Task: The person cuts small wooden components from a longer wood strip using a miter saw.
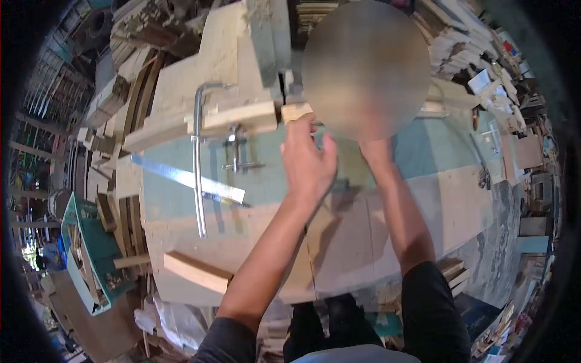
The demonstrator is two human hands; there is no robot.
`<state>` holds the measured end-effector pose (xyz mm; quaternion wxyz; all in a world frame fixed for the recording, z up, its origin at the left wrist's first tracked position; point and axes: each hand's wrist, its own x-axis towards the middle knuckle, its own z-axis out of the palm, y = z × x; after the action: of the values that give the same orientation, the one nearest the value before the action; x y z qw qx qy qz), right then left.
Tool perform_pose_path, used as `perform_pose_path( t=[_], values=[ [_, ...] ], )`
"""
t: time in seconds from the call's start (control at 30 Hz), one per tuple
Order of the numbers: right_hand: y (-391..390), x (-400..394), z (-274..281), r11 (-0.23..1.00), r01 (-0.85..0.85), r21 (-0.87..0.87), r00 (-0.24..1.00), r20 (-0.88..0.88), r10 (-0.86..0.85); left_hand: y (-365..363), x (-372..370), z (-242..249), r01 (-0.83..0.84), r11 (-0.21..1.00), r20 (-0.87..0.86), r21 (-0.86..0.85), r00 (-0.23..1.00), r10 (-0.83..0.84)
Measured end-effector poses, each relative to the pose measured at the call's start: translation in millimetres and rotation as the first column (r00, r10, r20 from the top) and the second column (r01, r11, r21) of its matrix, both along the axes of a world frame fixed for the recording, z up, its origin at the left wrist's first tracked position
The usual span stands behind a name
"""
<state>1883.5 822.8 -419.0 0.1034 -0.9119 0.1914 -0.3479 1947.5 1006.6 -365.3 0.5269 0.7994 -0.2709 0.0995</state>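
My left hand [307,160] reaches to the far side of the table, its fingers at the near face of a pale wooden block [294,112]. The thumb stands apart from the fingers, with a gap between them. My right hand [376,149] reaches forward beside it; a round blurred patch covers its fingers and whatever they touch. Left of my hands, a long metal bar clamp [198,163] lies across a wooden strip [242,118]. Close by is a smaller screw clamp [235,148].
A metal ruler [187,178] lies on the table [417,212]. A curved wooden piece [196,271] rests near its front edge. Stacked boards [212,66] stand behind. At lower left is a green crate [91,254] with wood scraps. Pliers-like tools [484,175] lie at right.
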Motion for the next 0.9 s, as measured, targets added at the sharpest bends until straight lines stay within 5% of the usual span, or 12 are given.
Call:
perform_pose_path(
  t=[0.1, 0.13, 0.2, 0.23, 0.33, 0.4, 0.6, 0.77, 0.83, 0.9],
  values=[
    [5, 3, -2, 0.999, -0.018, -0.042, 1.000, -0.018, 0.017, -37, 2, 68, 0.241, 0.970, 0.216, -0.042, 0.950, -0.226],
    [11, 9, -5, 0.864, -0.282, 0.417, 0.936, 0.318, 0.152, -48, 4, 94, 0.240, 0.969, 0.230, -0.056, 0.948, -0.221],
    [3, 14, 9, 0.368, -0.527, 0.766, 0.844, 0.521, 0.124, -69, 9, 135, 0.191, 0.963, 0.343, 0.190, 0.906, -0.247],
    [-1, 16, 15, 0.087, -0.585, 0.807, 0.810, 0.587, -0.004, -78, 13, 145, 0.184, 0.965, 0.342, 0.187, 0.909, -0.240],
    [0, 11, 13, 0.780, -0.159, 0.605, 0.982, 0.180, 0.061, -110, 30, 157, 0.076, 0.925, 0.398, 0.372, 0.887, -0.233],
    [9, 2, 4, 0.986, 0.073, 0.152, 0.993, -0.103, -0.058, -128, 41, 151, -0.041, 0.948, 0.436, 0.317, 0.894, -0.107],
    [-1, 6, -16, 0.973, -0.072, 0.218, 0.997, 0.034, 0.066, -157, 49, 147, 0.084, 0.972, 0.230, 0.218, 0.964, -0.135],
    [-3, 9, -19, 0.970, -0.107, 0.219, 0.990, 0.114, 0.084, -140, 30, 129, -0.093, 0.977, 0.323, 0.193, 0.946, 0.026],
    [-3, 8, -20, 0.968, -0.109, 0.226, 0.988, 0.134, 0.080, -133, 25, 103, 0.057, 0.990, 0.359, -0.133, 0.933, -0.006],
    [-3, 6, -21, 0.968, -0.103, 0.229, 0.986, 0.151, 0.069, -129, 27, 96, 0.149, 0.969, 0.205, -0.199, 0.973, -0.107]
  ],
)
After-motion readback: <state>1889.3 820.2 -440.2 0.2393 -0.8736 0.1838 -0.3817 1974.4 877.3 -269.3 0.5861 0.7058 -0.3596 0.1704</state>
